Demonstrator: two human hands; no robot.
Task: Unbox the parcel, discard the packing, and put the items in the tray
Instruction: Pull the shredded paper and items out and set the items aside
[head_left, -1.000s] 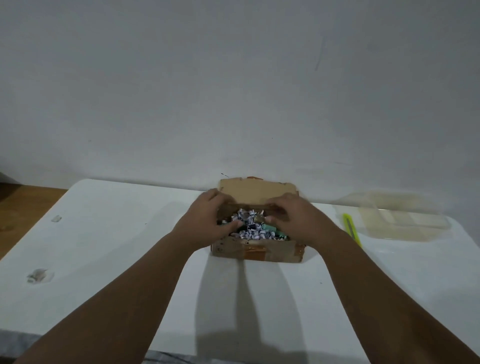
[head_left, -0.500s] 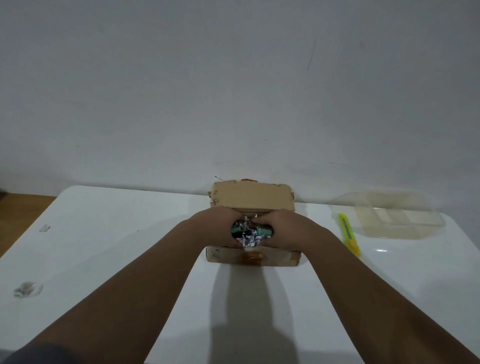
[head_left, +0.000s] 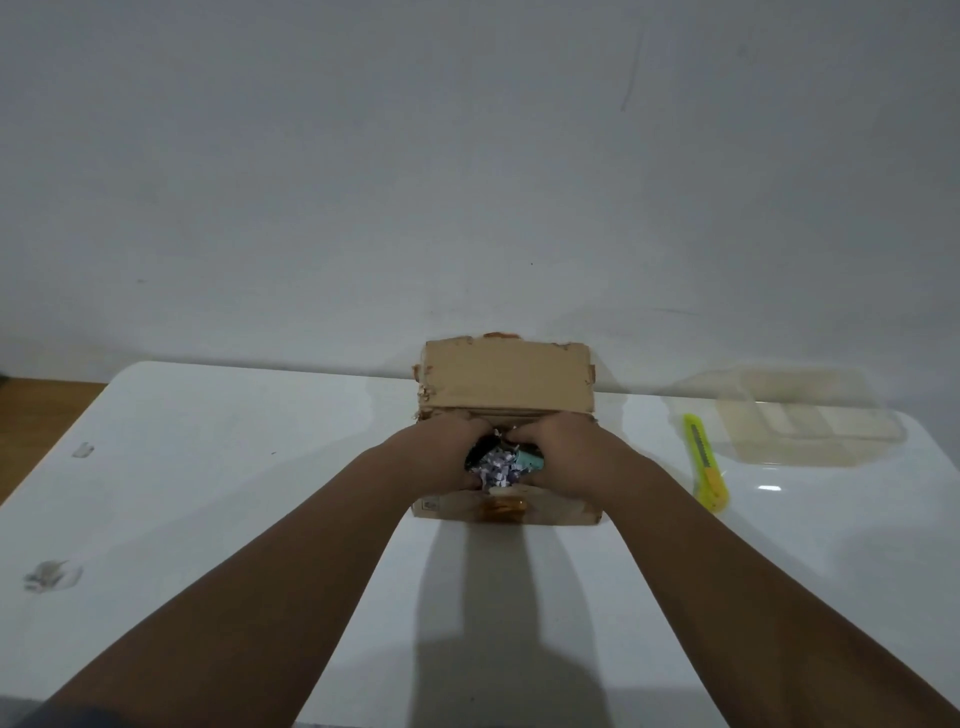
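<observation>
An open brown cardboard box (head_left: 506, 376) stands at the back middle of the white table, its lid flap raised toward the wall. Inside lies shredded white and purple paper packing (head_left: 497, 471), with a teal item (head_left: 531, 460) showing at its right. My left hand (head_left: 434, 457) and my right hand (head_left: 563, 457) are both in the box, cupped around the packing from either side, fingertips nearly meeting at the back. What lies under the paper is hidden. A clear plastic tray (head_left: 810, 426) sits at the back right.
A yellow-green utility knife (head_left: 705, 464) lies between the box and the tray. The white table (head_left: 218, 493) has a small scrap (head_left: 82, 450) and a smudge (head_left: 52, 574) near its left edge. A wall rises right behind the table.
My hands, first spread at the box's two ends, have come together and closed around the shredded paper in the middle. The view has shifted slightly.
</observation>
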